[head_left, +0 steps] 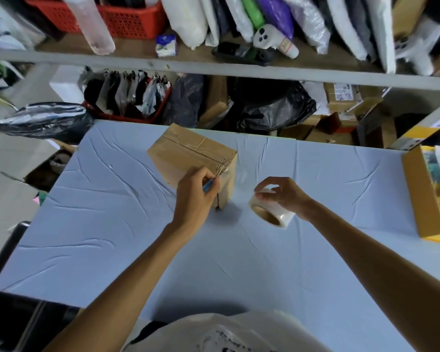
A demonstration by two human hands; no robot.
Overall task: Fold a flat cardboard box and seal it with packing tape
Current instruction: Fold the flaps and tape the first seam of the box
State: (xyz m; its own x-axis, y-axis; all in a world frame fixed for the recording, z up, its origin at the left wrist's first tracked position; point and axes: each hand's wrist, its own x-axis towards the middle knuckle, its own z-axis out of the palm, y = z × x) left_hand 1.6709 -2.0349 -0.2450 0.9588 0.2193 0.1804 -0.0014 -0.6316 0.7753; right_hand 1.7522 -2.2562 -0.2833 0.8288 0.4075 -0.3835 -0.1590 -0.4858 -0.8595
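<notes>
Two bare hands work over one blue-clothed table (112, 237): the left hand (196, 196) curls round a small blue tool (208, 185) held against the near end of the single cardboard box (193, 156), while the right hand (283, 196) pinches one roll of clear tape (271, 212) just right of it. The box stands toward the table's far edge. Beyond, two red baskets (127, 20) sit on shelves (214, 68); carton labels (343, 94) there are too blurred to read.

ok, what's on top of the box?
Clear tape along the top seam of the box. The left hand holds a blue tool at its near edge. Inside hidden, flaps closed.
</notes>
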